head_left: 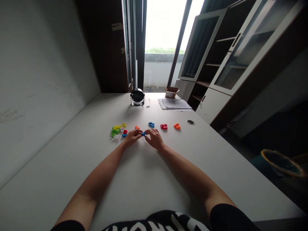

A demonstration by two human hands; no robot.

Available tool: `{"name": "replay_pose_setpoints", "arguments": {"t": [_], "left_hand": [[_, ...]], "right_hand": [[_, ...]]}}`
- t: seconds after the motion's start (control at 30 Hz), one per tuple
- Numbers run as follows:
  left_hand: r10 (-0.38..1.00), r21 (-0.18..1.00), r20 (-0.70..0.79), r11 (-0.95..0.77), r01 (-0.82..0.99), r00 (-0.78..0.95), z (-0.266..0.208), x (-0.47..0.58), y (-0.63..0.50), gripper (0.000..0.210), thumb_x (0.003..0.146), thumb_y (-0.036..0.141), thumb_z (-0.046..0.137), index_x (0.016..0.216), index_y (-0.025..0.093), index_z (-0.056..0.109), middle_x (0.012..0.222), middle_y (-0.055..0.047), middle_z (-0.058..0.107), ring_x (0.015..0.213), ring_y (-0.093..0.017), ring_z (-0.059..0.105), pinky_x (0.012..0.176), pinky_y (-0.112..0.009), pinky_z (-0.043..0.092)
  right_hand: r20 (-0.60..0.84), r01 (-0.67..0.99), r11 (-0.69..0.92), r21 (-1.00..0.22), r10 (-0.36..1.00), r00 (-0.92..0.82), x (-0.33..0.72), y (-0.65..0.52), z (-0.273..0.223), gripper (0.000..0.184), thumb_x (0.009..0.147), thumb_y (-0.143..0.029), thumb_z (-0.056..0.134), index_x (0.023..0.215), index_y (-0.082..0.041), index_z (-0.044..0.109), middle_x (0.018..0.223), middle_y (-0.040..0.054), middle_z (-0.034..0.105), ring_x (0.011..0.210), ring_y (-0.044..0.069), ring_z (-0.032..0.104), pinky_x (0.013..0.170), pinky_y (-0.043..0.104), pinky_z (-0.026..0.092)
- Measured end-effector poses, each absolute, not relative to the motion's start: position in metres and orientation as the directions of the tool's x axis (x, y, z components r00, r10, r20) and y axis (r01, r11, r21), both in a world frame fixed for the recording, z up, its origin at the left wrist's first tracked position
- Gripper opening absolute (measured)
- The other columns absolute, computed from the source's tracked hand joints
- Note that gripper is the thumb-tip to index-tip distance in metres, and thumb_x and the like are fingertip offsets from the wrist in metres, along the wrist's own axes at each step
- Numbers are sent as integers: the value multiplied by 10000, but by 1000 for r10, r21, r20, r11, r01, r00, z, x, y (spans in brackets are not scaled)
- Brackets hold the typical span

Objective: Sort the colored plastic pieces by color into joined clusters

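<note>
Between the fingertips of both hands is a small blue plastic piece (143,133). My left hand (133,137) pinches it from the left, and my right hand (154,138) grips its other side. Behind my left fingers an orange piece (137,127) is partly hidden. Just past my right hand lies another blue piece (151,124), with a red piece (164,127) and an orange piece (177,126) in a row to its right. Left of my left hand sits a loose pile of yellow, green and white pieces (115,130), beside a red piece (125,132) and a blue one (124,135).
On the white table (134,192), a round black device on a silver stand (137,97) stands at the back. Papers (176,103) and an open cardboard box (171,92) are at the far right. A round cable hole (191,122) lies near the right edge. A wall borders the left.
</note>
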State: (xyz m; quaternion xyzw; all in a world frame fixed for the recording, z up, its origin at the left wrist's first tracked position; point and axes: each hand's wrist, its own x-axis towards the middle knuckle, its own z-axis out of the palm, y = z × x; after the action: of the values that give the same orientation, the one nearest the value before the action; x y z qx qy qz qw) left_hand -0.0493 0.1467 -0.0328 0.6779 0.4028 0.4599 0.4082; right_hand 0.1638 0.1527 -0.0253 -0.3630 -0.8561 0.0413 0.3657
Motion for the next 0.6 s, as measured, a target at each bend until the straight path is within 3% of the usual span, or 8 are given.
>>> {"name": "replay_pose_setpoints", "arguments": {"t": [0.3, 0.6], "left_hand": [[918, 944, 281, -317, 91, 280, -40, -51, 151, 283, 848, 397, 704, 985, 152, 663, 870, -44, 673, 776, -153, 649, 746, -286, 518], [923, 954, 267, -293, 58, 278, -35, -49, 149, 236, 844, 328, 696, 990, 143, 699, 923, -64, 708, 772, -150, 668, 741, -286, 539]], "right_hand": [[579, 613, 722, -320, 661, -476, 163, 152, -25, 226, 990, -423, 602, 1089, -222, 635, 1008, 58, 706, 961, 228, 629, 952, 366, 395], [567, 630, 733, -258, 642, -516, 162, 149, -21, 147, 986, -303, 593, 1102, -232, 652, 1152, 72, 674, 1089, 240, 582, 970, 381, 405]]}}
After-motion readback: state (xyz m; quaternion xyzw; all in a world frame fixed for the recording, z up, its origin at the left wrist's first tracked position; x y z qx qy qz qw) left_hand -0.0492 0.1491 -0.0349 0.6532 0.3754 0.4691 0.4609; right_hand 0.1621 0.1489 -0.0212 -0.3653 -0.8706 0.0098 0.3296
